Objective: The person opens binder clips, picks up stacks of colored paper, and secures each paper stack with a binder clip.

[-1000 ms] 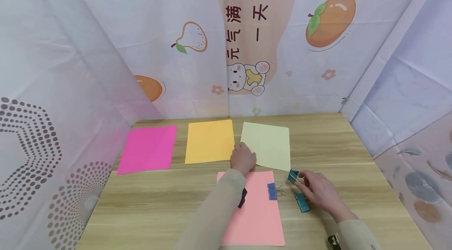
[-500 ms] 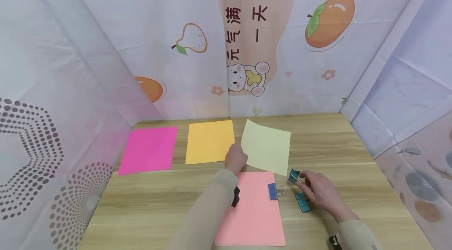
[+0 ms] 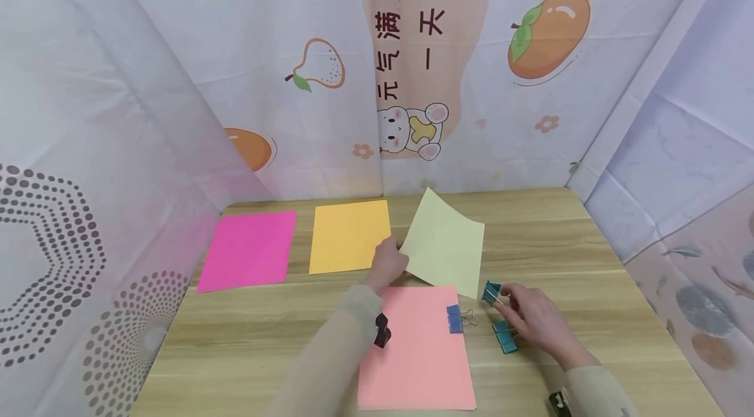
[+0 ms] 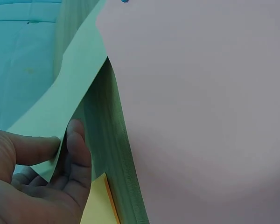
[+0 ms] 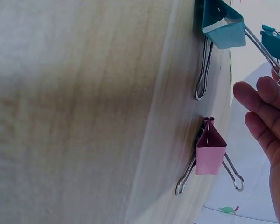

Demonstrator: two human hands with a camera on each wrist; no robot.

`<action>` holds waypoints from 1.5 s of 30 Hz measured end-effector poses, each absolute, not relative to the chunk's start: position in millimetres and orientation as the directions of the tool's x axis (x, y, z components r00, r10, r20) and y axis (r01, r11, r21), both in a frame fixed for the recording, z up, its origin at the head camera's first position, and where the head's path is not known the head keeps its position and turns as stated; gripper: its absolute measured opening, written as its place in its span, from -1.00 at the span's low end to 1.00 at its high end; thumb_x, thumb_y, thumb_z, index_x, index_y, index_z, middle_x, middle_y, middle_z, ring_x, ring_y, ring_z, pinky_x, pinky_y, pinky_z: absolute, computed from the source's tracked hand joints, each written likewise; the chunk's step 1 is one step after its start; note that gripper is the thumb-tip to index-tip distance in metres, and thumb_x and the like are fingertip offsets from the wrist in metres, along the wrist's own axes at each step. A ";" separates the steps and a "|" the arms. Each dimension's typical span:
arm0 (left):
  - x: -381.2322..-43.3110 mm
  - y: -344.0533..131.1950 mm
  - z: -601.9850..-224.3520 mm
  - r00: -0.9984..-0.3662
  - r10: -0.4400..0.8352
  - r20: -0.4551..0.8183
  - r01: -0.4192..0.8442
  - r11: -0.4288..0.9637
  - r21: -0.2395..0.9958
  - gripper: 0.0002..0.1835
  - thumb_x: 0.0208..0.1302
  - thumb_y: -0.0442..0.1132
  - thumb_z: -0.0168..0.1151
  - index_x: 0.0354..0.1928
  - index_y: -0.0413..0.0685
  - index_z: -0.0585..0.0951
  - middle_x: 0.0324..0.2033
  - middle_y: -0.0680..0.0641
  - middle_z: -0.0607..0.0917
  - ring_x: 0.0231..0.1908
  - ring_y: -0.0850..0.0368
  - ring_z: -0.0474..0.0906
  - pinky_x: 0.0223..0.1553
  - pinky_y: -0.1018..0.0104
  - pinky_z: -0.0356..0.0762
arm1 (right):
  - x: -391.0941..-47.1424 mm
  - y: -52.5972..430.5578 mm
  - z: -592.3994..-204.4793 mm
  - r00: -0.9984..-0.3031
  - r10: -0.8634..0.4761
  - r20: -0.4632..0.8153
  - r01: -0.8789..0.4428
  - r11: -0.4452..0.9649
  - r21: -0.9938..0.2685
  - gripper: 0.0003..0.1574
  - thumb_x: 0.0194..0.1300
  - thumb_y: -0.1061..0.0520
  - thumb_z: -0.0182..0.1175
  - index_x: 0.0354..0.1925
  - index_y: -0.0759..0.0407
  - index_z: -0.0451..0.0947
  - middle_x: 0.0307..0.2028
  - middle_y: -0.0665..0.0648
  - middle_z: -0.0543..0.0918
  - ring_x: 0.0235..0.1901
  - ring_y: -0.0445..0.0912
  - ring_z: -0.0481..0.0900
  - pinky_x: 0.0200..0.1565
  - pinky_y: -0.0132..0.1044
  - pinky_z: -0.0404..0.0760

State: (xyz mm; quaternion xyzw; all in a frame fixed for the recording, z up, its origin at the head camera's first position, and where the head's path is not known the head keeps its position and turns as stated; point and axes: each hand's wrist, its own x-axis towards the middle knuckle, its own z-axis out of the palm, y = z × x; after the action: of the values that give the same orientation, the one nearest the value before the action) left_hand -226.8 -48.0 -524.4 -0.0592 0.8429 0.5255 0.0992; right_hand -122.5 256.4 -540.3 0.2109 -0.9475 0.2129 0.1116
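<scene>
Between thumb and fingers my left hand (image 3: pixel 389 263) pinches the near left corner of a pale yellow sheet of paper (image 3: pixel 448 243); its far left corner is raised. In the left wrist view the sheet (image 4: pixel 79 70) looks greenish and bends up from the table. My right hand (image 3: pixel 533 315) holds a teal binder clip (image 3: pixel 491 292) by its wire handle, beside the sheet's near right corner. A second teal binder clip (image 3: pixel 504 336) lies on the table just below that hand. The right wrist view also shows a pink binder clip (image 5: pixel 211 158) standing on the table.
A stack of salmon-pink paper (image 3: pixel 421 364) lies in front, with a blue binder clip (image 3: pixel 455 319) on its right edge. Orange-yellow paper (image 3: pixel 350 237) and magenta paper (image 3: pixel 247 251) lie to the left on the wooden table (image 3: pixel 247 338). Printed cloth (image 3: pixel 330 109) stands behind.
My left hand has moved slightly left and nearer, turning the pale yellow sheet clockwise and lifting its left side. The right hand and its teal binder clip have hardly moved.
</scene>
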 end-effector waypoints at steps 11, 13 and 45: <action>-217.0 -63.3 -517.1 -0.968 0.026 -0.248 -0.227 0.320 0.920 -0.67 0.18 -0.58 0.07 0.01 -0.37 0.55 -0.21 -0.22 0.66 -0.65 0.12 0.62 -0.53 0.19 0.70 | -123.6 255.8 -538.9 -0.902 -0.334 0.275 -0.419 0.834 -0.360 -0.72 0.29 0.09 0.42 -0.14 0.21 0.60 -0.52 -0.18 0.39 -0.53 -0.31 0.25 -0.47 -0.37 0.33; -216.1 -66.3 -517.2 -0.969 0.015 -0.246 -0.230 0.296 0.927 -0.71 0.21 -0.56 0.08 -0.01 -0.38 0.54 -0.20 -0.25 0.66 -0.64 0.10 0.65 -0.49 0.16 0.73 | -124.0 255.6 -538.0 -0.903 -0.335 0.271 -0.417 0.835 -0.359 -0.71 0.30 0.08 0.41 -0.12 0.22 0.60 -0.51 -0.17 0.41 -0.52 -0.31 0.27 -0.46 -0.35 0.36; -200.9 -99.9 -521.2 -0.974 0.065 -0.218 -0.215 0.057 0.975 -0.82 0.46 -0.45 0.08 0.04 -0.27 0.47 0.03 -0.26 0.62 -0.29 -0.06 0.69 -0.10 -0.05 0.72 | -131.7 252.6 -527.8 -0.843 -0.371 0.389 -0.494 0.821 -0.288 -0.72 0.24 0.17 0.43 -0.11 0.25 0.63 -0.42 0.00 0.66 -0.44 -0.14 0.57 -0.36 -0.14 0.60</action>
State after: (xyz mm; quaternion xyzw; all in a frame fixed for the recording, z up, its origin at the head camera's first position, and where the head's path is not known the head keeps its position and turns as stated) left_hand -200.9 -99.9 -521.2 -0.0519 0.7197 0.6848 0.1021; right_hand -131.7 252.6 -527.8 0.2297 -0.9406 0.1922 0.1597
